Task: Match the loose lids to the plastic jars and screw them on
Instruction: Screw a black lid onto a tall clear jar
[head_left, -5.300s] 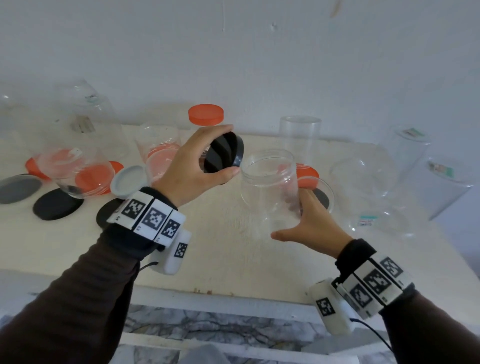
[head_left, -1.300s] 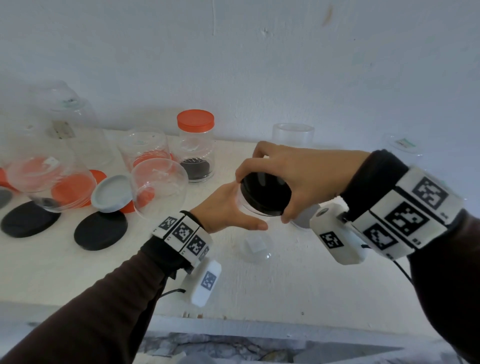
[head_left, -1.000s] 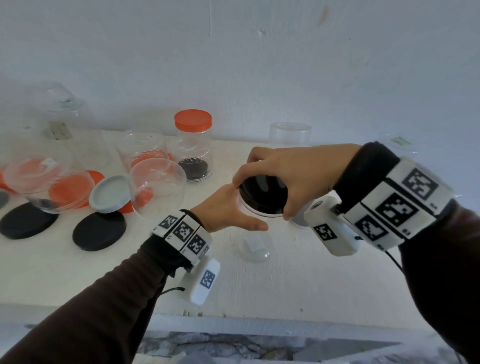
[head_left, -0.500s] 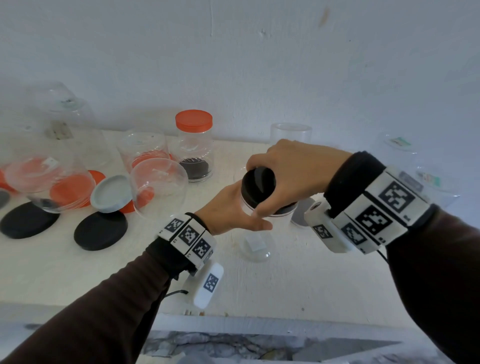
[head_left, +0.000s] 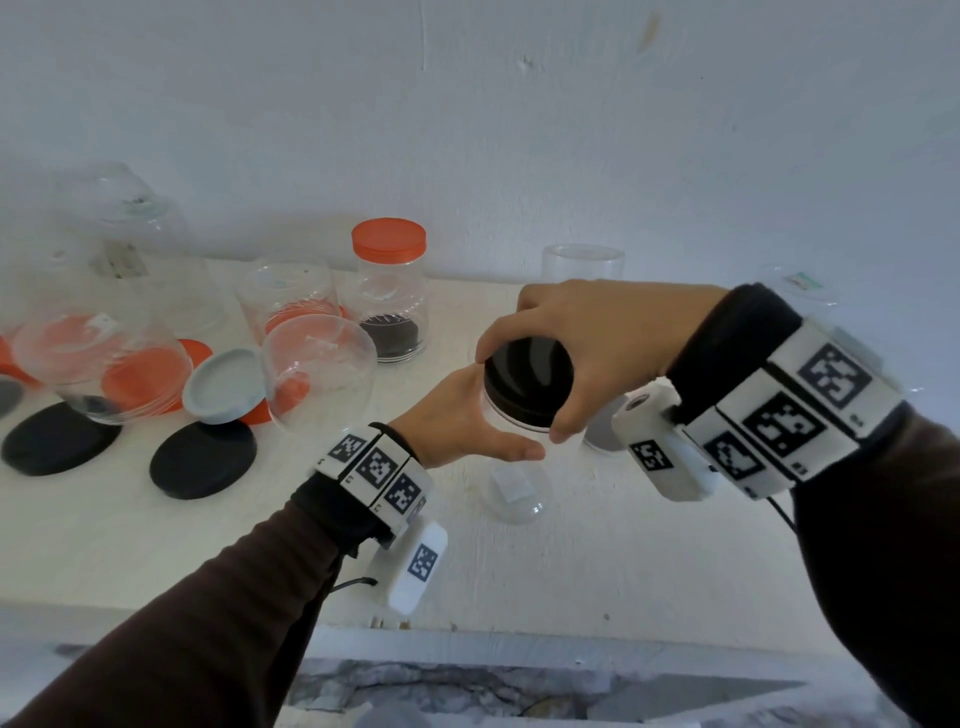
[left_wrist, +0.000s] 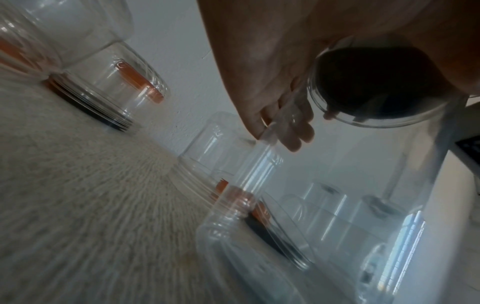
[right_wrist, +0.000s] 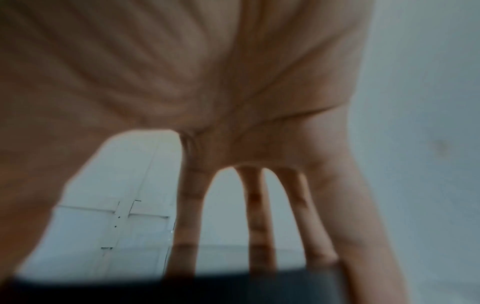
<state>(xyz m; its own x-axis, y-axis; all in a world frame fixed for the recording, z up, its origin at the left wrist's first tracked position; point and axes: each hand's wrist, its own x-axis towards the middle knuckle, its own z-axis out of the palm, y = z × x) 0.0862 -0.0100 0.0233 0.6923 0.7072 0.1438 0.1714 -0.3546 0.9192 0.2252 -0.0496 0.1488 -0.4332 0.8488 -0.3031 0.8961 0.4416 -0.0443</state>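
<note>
A clear plastic jar is held above the white table, tilted toward me. My left hand grips its wall from the left, thumb under the neck. A black lid sits on the jar's mouth, and my right hand grips that lid from above, fingers and thumb curled round its rim. The left wrist view shows the black lid through the jar wall, with my fingers wrapped behind it. In the right wrist view my fingers reach down onto the lid.
At left lie loose black lids, a grey lid and orange lids among open upturned jars. A jar capped in orange stands at the back. More clear jars stand behind my right hand.
My right hand took over the black lid and set it on the jar, which passed to my left hand. Over the last second the right hand has turned round the lid.
</note>
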